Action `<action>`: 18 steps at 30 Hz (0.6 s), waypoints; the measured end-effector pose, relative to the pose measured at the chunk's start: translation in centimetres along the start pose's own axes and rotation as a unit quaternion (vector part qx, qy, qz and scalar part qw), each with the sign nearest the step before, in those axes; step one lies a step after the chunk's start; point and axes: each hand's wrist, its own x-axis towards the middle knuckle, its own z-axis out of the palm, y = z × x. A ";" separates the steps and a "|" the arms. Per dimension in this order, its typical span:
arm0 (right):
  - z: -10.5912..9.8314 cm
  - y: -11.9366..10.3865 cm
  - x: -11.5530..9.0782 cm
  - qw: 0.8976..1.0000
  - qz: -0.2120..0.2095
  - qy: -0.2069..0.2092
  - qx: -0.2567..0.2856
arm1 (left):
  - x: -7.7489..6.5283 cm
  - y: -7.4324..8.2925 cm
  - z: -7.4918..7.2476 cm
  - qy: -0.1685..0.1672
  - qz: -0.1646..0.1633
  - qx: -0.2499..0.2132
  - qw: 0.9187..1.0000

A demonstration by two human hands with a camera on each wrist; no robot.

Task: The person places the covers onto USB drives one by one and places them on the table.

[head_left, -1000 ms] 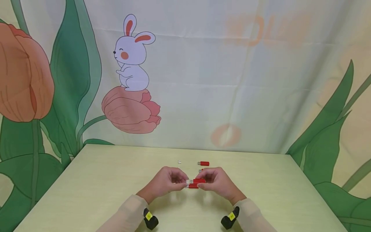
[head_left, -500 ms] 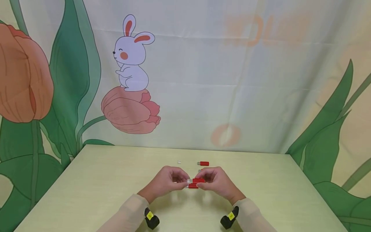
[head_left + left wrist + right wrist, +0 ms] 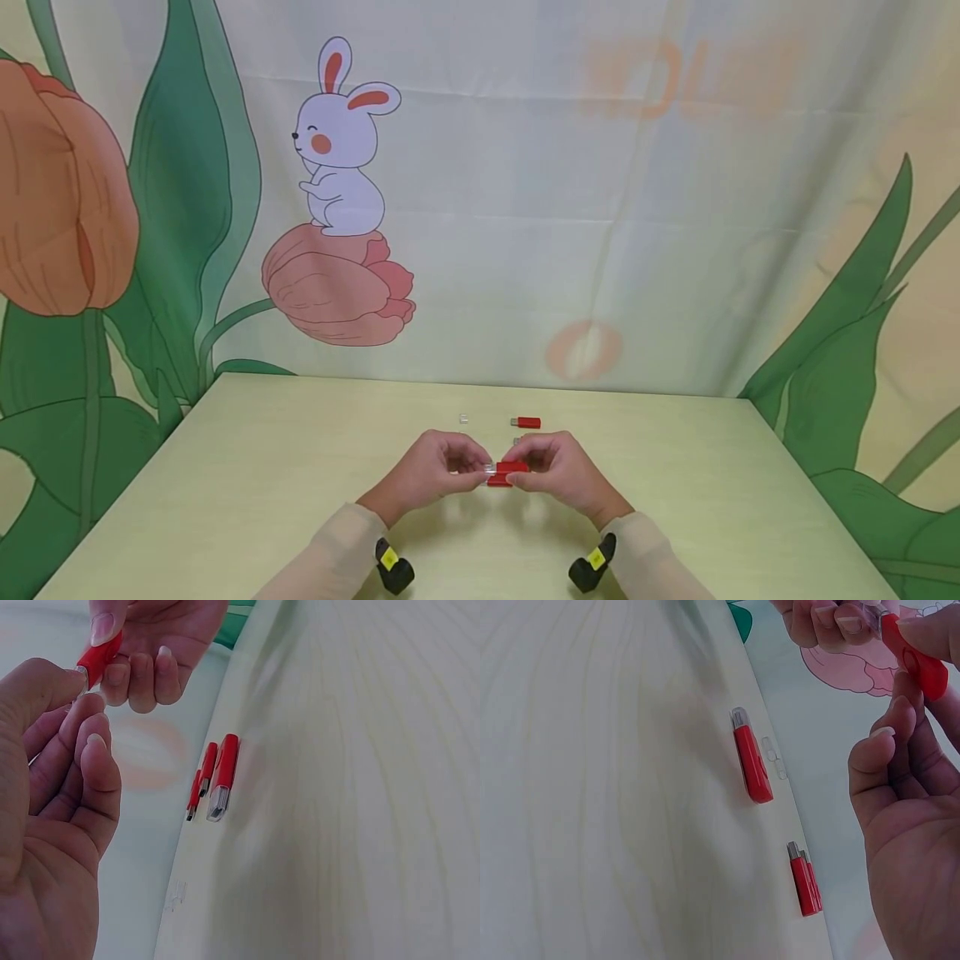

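Above the table, my right hand point(image 3: 558, 471) pinches a red USB flash drive point(image 3: 513, 467) between thumb and fingers. Facing it, my left hand point(image 3: 435, 467) pinches a small clear cap point(image 3: 490, 469) at the drive's connector end. The cap overlaps the metal connector, and my left fingertips hide part of it. In the right wrist view, the drive's red body point(image 3: 922, 664) points up-left into the left fingers. Below the hands, a second red flash drive point(image 3: 754, 769) lies on the table with a clear cap point(image 3: 217, 804) over its connector.
Two more red flash drives point(image 3: 529, 422) with bare connectors lie farther back; my right hand partly covers the nearer one in the head view. Loose clear caps point(image 3: 770, 748) lie back left, near the table's far edge. Behind hangs a printed curtain point(image 3: 495, 250).
The right hand has shifted slightly left with the flash drive. Less of the metal connector shows between the red body and my left fingertips.
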 end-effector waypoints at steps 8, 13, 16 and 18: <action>0.0 -0.3 0.0 1.000 0.011 0.008 -0.001 | 0.1 0.2 0.1 0.001 -0.003 -0.001 1.000; -0.1 -0.3 0.0 1.000 -0.001 0.007 -0.004 | 0.2 0.2 0.2 0.001 -0.003 0.004 1.000; 0.0 -0.2 0.0 1.000 -0.010 0.007 -0.003 | 0.2 0.2 0.2 0.001 -0.004 0.009 1.000; 0.2 -0.3 0.0 1.000 -0.012 0.009 -0.005 | 0.2 0.1 0.2 0.001 -0.007 0.013 1.000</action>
